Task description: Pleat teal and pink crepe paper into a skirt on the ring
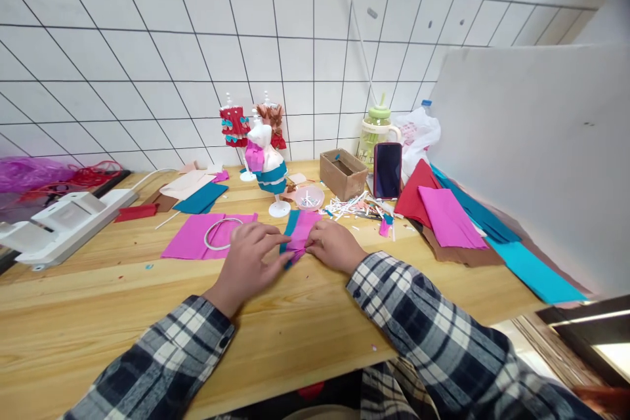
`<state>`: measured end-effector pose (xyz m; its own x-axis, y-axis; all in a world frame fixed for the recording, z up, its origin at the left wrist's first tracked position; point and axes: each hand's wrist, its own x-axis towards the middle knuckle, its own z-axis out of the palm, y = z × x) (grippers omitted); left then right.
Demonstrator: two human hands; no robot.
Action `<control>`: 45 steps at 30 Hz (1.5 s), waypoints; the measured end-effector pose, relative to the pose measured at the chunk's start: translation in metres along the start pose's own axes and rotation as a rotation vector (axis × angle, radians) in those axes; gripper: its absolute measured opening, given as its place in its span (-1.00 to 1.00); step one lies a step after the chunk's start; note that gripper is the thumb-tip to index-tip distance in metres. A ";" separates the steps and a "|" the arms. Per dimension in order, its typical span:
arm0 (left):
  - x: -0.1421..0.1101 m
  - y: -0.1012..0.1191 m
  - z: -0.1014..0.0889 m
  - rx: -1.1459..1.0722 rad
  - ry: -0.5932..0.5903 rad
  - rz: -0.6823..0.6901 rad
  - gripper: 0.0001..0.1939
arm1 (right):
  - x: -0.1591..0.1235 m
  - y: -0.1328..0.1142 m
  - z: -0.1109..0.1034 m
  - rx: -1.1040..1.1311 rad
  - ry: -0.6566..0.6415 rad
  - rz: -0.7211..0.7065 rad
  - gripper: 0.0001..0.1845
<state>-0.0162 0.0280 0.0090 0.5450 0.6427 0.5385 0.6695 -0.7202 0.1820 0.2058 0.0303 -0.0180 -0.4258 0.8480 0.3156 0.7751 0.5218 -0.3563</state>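
A magenta crepe paper piece [301, 231] lies on the table before me, overlapping a dark teal strip [293, 220] along its left side. My left hand [252, 261] is at the left lower edge, thumb and forefinger closing on the teal margin. At the right edge, my right hand [335, 245] pinches the magenta paper, with its fingers curled. The paper's near end looks bunched between both hands. Beside my left hand, a white ring [209, 236] rests on a larger magenta sheet [184, 239].
Small dress forms stand behind, the nearest a white mannequin [268, 151] in teal and magenta paper. A cardboard box [343, 174], a phone [387, 170] and a bottle [375, 131] stand at the back. Folded paper sheets [450, 216] lie right, a power strip [69, 226] left.
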 end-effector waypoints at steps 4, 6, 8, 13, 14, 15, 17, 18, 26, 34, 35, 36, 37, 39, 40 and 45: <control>0.002 0.007 0.007 0.042 -0.269 0.023 -0.59 | -0.002 -0.004 -0.006 -0.001 -0.005 0.003 -0.92; 0.002 0.008 0.009 0.066 -0.311 0.012 -0.69 | -0.002 -0.005 -0.008 -0.018 -0.028 -0.017 -0.92; 0.001 0.007 0.010 0.081 -0.331 0.002 -0.79 | -0.001 -0.005 -0.009 -0.029 -0.080 -0.050 -0.92; 0.000 0.003 0.013 0.052 -0.363 -0.026 -0.80 | -0.004 -0.007 -0.007 0.010 -0.155 -0.037 -0.86; 0.000 0.002 0.014 0.042 -0.366 -0.035 -0.80 | -0.004 -0.007 -0.007 0.018 -0.149 -0.028 -0.81; 0.000 0.002 0.015 0.033 -0.369 -0.041 -0.80 | -0.005 -0.008 -0.006 0.022 -0.139 -0.020 -0.77; 0.000 0.001 0.015 0.017 -0.373 -0.053 -0.80 | -0.005 -0.009 -0.005 0.020 -0.134 -0.007 -0.78; 0.000 0.001 0.015 0.009 -0.375 -0.057 -0.80 | -0.005 -0.009 -0.005 0.016 -0.140 -0.003 -0.82; 0.001 -0.001 0.012 0.007 -0.378 -0.134 -0.74 | -0.001 -0.005 -0.003 0.029 -0.184 0.057 -0.85; 0.000 -0.001 0.013 -0.004 -0.402 -0.139 -0.75 | -0.003 -0.005 -0.008 0.076 -0.164 0.133 -0.84; 0.000 -0.001 0.013 -0.006 -0.407 -0.139 -0.75 | -0.002 -0.004 -0.007 0.085 -0.178 0.166 -0.87; 0.000 -0.001 0.013 -0.005 -0.409 -0.143 -0.75 | -0.002 -0.003 -0.006 0.102 -0.198 0.199 -0.88; 0.000 -0.001 0.013 0.000 -0.407 -0.151 -0.75 | -0.001 -0.001 -0.006 0.127 -0.218 0.225 -0.88; 0.000 -0.003 0.014 0.018 -0.392 -0.173 -0.74 | 0.000 0.001 -0.004 0.175 -0.249 0.261 -0.87; 0.000 -0.004 0.015 0.026 -0.385 -0.182 -0.73 | 0.001 0.001 -0.004 0.189 -0.255 0.276 -0.86; -0.002 -0.009 0.016 0.021 -0.385 -0.186 -0.73 | 0.002 0.000 -0.004 0.196 -0.244 0.339 -0.84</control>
<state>-0.0147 0.0376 -0.0069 0.5597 0.8149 0.1503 0.7825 -0.5795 0.2279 0.2066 0.0315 -0.0134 -0.2785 0.9588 -0.0552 0.7968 0.1986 -0.5706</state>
